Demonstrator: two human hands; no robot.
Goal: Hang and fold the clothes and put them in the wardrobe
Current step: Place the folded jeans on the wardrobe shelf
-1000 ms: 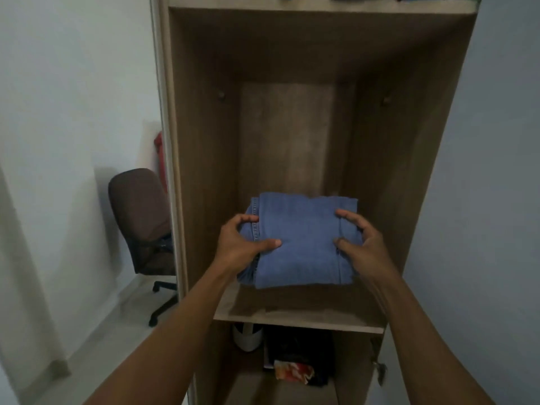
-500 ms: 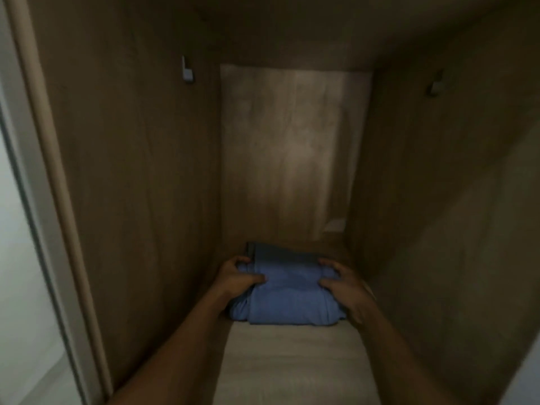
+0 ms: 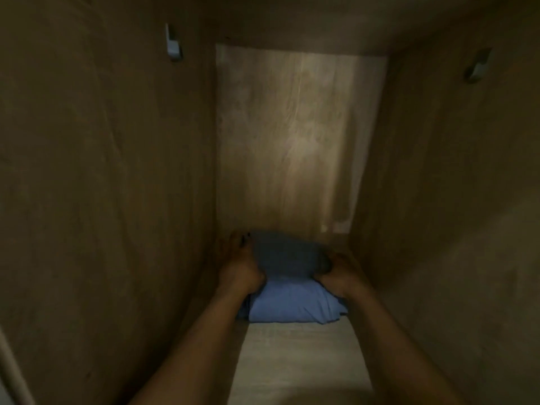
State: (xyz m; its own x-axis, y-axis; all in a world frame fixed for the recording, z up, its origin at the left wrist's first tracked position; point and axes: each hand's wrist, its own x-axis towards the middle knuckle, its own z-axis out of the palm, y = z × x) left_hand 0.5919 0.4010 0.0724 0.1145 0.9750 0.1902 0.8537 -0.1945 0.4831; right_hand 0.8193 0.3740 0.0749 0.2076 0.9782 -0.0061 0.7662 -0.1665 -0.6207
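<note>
Head view | my left hand [image 3: 239, 270] and right hand [image 3: 340, 273] clamp opposite sides of the folded blue garment [image 3: 292, 302] | it lies on the wardrobe shelf [image 3: 301, 363], toward the shelf's rear

Dim, soft-focus interior; lit back panel [image 3: 298, 135]

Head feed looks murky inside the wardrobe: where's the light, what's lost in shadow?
Head view: light falls on the back panel and near shelf; side walls are dim. Head view: the folded blue garment is lit at its near half, shadowed at the far half, where the left hand and right hand lose finger detail. Head view: soft overall.
</note>
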